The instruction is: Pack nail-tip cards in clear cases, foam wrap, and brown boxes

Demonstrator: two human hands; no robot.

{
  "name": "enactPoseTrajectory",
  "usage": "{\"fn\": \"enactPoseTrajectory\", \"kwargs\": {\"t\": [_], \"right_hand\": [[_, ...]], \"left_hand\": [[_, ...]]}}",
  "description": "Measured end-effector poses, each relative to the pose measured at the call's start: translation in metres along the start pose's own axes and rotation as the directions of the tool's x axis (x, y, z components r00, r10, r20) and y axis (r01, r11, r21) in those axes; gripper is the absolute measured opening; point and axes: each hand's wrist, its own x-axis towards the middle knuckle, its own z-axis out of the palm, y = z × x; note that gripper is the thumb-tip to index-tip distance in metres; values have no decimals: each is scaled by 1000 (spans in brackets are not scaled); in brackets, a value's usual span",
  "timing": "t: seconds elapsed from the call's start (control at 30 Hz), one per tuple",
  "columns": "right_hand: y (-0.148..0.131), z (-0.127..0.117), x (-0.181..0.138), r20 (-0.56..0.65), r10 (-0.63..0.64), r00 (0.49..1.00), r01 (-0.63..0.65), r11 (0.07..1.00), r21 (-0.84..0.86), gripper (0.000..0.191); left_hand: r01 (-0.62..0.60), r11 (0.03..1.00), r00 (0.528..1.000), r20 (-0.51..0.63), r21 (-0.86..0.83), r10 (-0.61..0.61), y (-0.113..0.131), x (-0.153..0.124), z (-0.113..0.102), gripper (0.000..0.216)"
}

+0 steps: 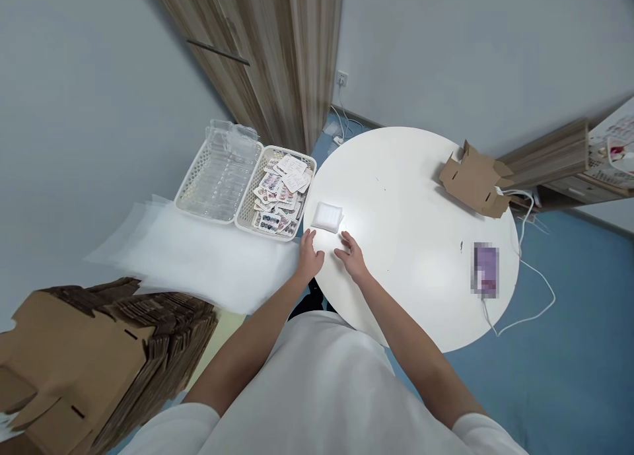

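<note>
On the left part of the round white table (396,177) lies a small white wrapped packet (327,216), flat and roughly square; its contents are hidden. My left hand (310,257) is at the table's left edge, just below the packet, with thumb and fingers apart and nothing in it. To the right, my right hand (352,257) hovers near the packet's lower right corner, fingers spread and holding nothing. Beyond my left hand, a white basket (241,225) holds many printed cards with small coloured items (277,197).
Clear plastic boxes (222,171) fill another white basket at left. White foam sheets (212,257) lie before it, near stacked flat cardboard (84,356). An unfolded cardboard box (475,181) and a blurred purple object (486,270) with a white cable are on the table's right.
</note>
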Motion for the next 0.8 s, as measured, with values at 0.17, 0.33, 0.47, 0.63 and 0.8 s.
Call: {"fn": "enactPoseTrajectory", "kwargs": {"t": [0.17,0.33,0.47,0.63,0.8], "right_hand": [[12,-11,-22,54,6,999,-3,998,-67,56],[28,-4,-44,102,-166,981,190,932,-308,47],[29,10,-65,247,-387,888,459,764,-453,38],[15,37,-77,500,-413,761,632,643,-432,31],[7,86,-91,779,-339,527,773,573,-273,35]], "left_hand": [[17,1000,998,-52,-6,-17,1,-38,-1,50],[106,990,994,-17,-88,-108,-2,-82,-14,40],[199,971,978,-40,-132,-206,-7,-122,-33,33],[222,967,958,-157,-126,-240,-16,-166,-66,33],[187,981,916,-352,-45,-190,-23,-198,-120,41]]}}
